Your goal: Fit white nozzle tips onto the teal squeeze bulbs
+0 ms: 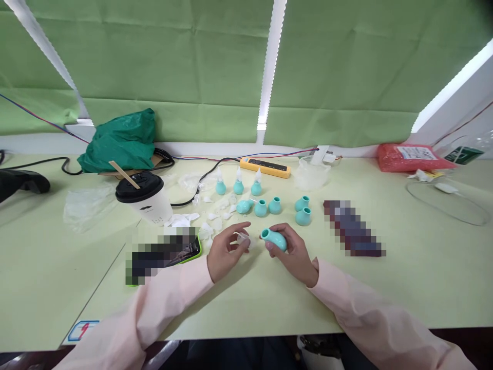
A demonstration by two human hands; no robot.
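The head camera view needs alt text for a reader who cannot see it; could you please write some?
A person's right hand holds a teal rubber bulb while the left hand pinches a small clear tip beside it, above a pale green table. Behind them lie more teal bulbs, a lidded paper cup and a green bag.

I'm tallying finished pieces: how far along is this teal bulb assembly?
Three bulbs with clear tips stand finished in a row. The right hand holds a teal bulb; the left hand pinches a clear tip beside its opening, not yet in. About five tipless bulbs and loose clear tips remain.
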